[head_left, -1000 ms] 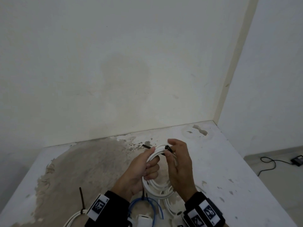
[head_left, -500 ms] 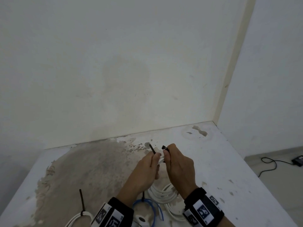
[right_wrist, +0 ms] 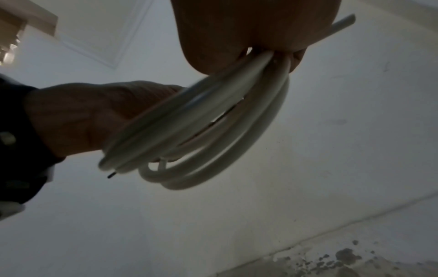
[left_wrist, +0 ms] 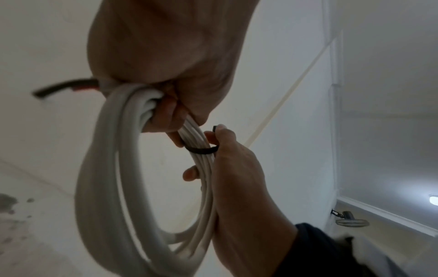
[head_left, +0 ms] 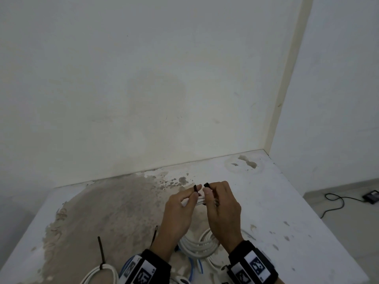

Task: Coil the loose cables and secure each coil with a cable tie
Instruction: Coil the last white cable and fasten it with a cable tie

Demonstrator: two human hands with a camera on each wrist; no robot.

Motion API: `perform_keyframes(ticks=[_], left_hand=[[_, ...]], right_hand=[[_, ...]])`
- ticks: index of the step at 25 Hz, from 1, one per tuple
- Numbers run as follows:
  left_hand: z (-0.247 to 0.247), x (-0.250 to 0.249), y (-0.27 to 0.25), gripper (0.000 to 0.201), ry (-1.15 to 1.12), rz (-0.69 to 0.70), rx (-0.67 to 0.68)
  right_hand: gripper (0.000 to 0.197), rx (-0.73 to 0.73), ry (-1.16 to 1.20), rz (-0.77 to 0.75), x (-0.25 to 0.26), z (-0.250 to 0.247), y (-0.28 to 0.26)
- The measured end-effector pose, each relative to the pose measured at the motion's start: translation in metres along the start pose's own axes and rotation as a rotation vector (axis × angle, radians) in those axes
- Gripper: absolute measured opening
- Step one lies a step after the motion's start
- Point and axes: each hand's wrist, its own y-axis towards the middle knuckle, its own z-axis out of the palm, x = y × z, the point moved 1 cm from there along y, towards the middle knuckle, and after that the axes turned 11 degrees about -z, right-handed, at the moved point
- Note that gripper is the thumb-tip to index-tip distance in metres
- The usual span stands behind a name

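I hold a coil of white cable [head_left: 196, 245] upright above the stained table [head_left: 287, 201] with both hands. A black cable tie [head_left: 194, 188] loops under the coil's top strands. My left hand [head_left: 193, 196] pinches the tie's tail, with its other fingers round the coil [left_wrist: 113, 168]. My right hand [head_left: 209, 191] pinches the tie's head end [left_wrist: 214, 129] and steadies the strands. The tie's loop [left_wrist: 201, 150] hangs loose around the bundle. In the right wrist view the coil [right_wrist: 213, 131] hangs below my right palm and the tie is hidden.
A second white coil [head_left: 102, 271] with a black tie [head_left: 101, 251] lies at the near left. A blue cable [head_left: 191, 269] and more white cable [head_left: 213, 261] lie under my wrists. The table's right edge drops to a floor with a black adapter [head_left: 371, 196].
My left hand shifted from gripping the coil to pinching the tie's tail. Both tie ends swung upward and came close together above the strands. My hands moved slightly away from me.
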Motion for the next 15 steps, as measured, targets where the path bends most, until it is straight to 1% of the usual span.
perform_keyframes(ticks=[2, 6, 9, 11, 15], left_hand=[[-0.002, -0.003, -0.002, 0.028, 0.018, 0.050, -0.010], [-0.003, -0.006, -0.006, 0.023, 0.152, 0.154, 0.003], [-0.006, -0.008, -0.006, 0.023, 0.205, 0.169, 0.017], [-0.007, -0.007, -0.007, 0.025, 0.242, 0.173, 0.027], [-0.006, 0.000, -0.008, 0.025, 0.252, 0.167, 0.028]], right_hand=[[0.011, -0.004, 0.017, 0.004, 0.001, 0.000, -0.001], [0.016, 0.020, 0.078, -0.006, 0.002, 0.000, -0.004], [0.016, 0.020, 0.113, 0.019, 0.003, 0.002, -0.008], [0.017, 0.041, 0.135, 0.042, 0.003, 0.003, -0.011], [0.023, 0.096, 0.164, 0.071, -0.001, 0.005, -0.014]])
